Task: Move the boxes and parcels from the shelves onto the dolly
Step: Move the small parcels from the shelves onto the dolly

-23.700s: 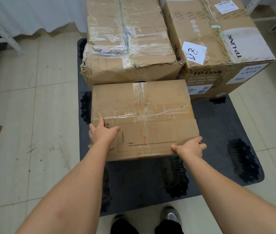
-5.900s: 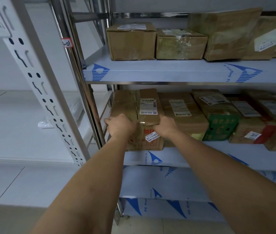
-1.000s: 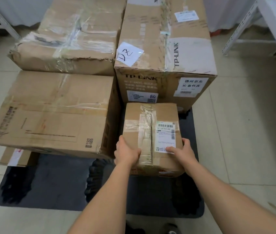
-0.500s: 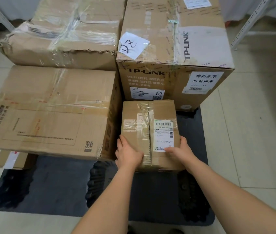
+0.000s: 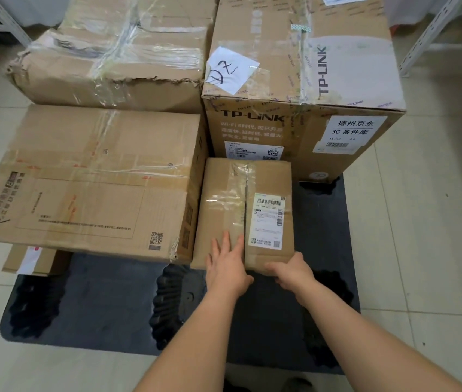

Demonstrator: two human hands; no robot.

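- Cardboard all round: the small parcel sits on the dark dolly, in the corner formed by the wide flat box on its left and the tall TP-LINK box behind it; it touches or very nearly touches both
- Behind the wide flat box lies a crumpled, heavily taped box, also on the dolly; a thin flat parcel sticks out from under the wide box's near left corner
- Left hand lies flat on the parcel's top near its front edge, fingers straight and spread, pointing away from the person; it presses or rests rather than grips
- Right hand is at the parcel's near right corner with fingers curled against the front face; I cannot tell for certain whether it grips the edge or only pushes
- Key relation: the parcel lies straight ahead of both hands, its long axis running away from the person, taped seam along that axis, shipping label on the right half of the top
- Both hands are at the near end, the left nearer the centre seam, the right at the outer corner
- Judgement: the parcel looks seated, so the step in hand is a last nudge into the corner, then letting go
- Bare dolly surface remains in front and to the right for further parcels
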